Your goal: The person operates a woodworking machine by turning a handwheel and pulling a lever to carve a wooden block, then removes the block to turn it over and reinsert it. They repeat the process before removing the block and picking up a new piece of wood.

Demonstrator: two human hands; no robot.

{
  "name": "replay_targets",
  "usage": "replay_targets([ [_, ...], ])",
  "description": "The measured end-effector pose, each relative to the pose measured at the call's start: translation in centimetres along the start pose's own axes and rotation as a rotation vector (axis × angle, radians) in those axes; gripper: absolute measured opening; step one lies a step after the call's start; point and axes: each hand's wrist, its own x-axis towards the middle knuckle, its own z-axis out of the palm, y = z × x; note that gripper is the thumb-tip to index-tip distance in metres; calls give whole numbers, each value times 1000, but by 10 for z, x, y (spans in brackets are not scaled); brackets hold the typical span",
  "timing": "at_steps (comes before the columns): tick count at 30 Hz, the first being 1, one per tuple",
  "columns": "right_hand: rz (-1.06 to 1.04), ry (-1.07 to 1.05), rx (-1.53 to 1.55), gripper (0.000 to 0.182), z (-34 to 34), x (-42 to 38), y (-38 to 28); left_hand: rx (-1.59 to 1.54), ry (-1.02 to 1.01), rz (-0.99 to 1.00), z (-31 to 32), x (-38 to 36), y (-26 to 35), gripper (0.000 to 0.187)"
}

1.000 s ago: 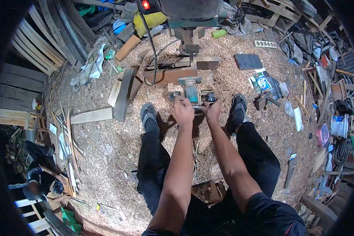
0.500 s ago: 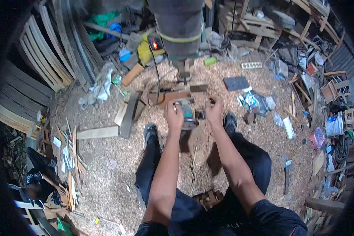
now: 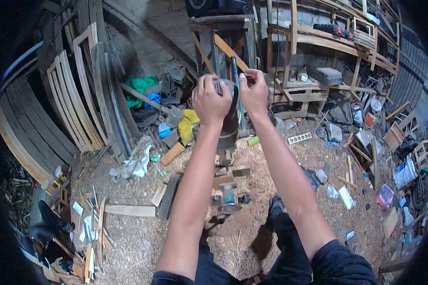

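Note:
My left hand is raised at the left of the top of a dark cylindrical machine. Its fingers are curled in; whether they grip the machine or a small thing is hidden. My right hand is just right of the machine's top, thumb and fingers bent together, beside a thin dark upright rod. What it pinches, if anything, is too small to make out. Low on the floor between my forearms stands a teal-and-metal device with a round metal part in front.
Wood shavings cover the floor. A power strip lies at right, a yellow bag at left. Wooden planks lean at left, and a wooden frame rack stands behind. A seated person is at lower left.
Both hands have risen from beside the teal device to the top of the dark machine. The view has tilted up, showing more of the back wall and rack.

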Motion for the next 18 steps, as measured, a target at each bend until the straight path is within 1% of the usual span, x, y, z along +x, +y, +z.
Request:
replay_targets([
  [2, 8, -24, -4, 24, 16, 23, 13, 84, -16, -1, 8, -8, -9, 14],
  [4, -3, -54, -36, 23, 36, 43, 38, 93, -24, 37, 6, -9, -10, 12],
  [9, 20, -114, -139, 26, 85, 86, 135, 55, -53, 45, 4, -11, -7, 12],
  [10, 103, -219, -198, 46, 93, 98, 156, 51, -54, 46, 4, -10, -7, 12],
  [13, 141, -211, -434, 45, 118, 109, 188, 61, -51, 58, 4, -12, -12, 13],
  [15, 177, -236, -408, 47, 125, 114, 189, 66, -44, 60, 7, -12, -14, 14],
  [18, 272, -273, -175, 56, 115, 121, 165, 52, 1, 100, 10, -16, -17, 15],
])
